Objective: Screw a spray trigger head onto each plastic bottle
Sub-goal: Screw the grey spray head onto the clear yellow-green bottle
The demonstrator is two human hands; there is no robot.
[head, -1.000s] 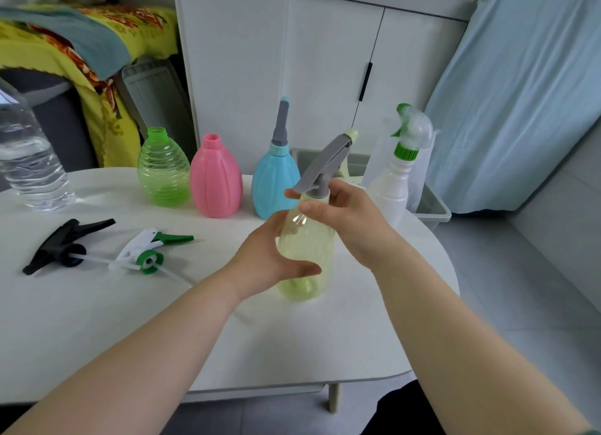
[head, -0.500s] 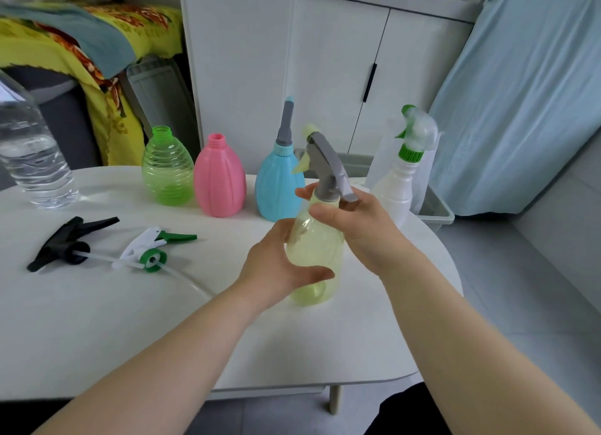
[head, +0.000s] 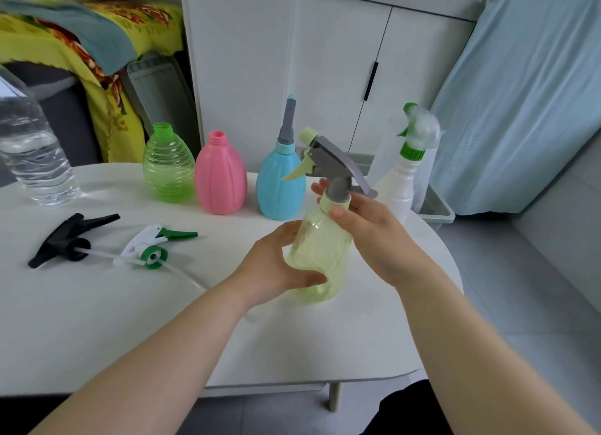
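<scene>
A pale yellow bottle [head: 320,255] stands on the white table [head: 97,321], and my left hand [head: 276,265] grips its body. My right hand [head: 370,233] pinches the collar of the grey trigger head [head: 335,164] sitting on the bottle's neck, its nozzle pointing back left. A green bottle [head: 168,168] and a pink bottle [head: 220,174] stand open-necked at the back. The blue bottle [head: 281,187] and the white bottle [head: 400,181] each carry a head. Two loose heads lie at the left: a black one [head: 68,236] and a white-and-green one [head: 153,246].
A clear water bottle [head: 32,151] stands at the table's far left. White cabinets [head: 341,60] rise behind the bottles. A grey bin [head: 435,207] sits past the table's right edge, under a light blue cloth [head: 520,93].
The grey trigger head has turned on the yellow bottle: its nozzle pointed up right, then swung round to the back left. My right hand has shifted its hold on the collar.
</scene>
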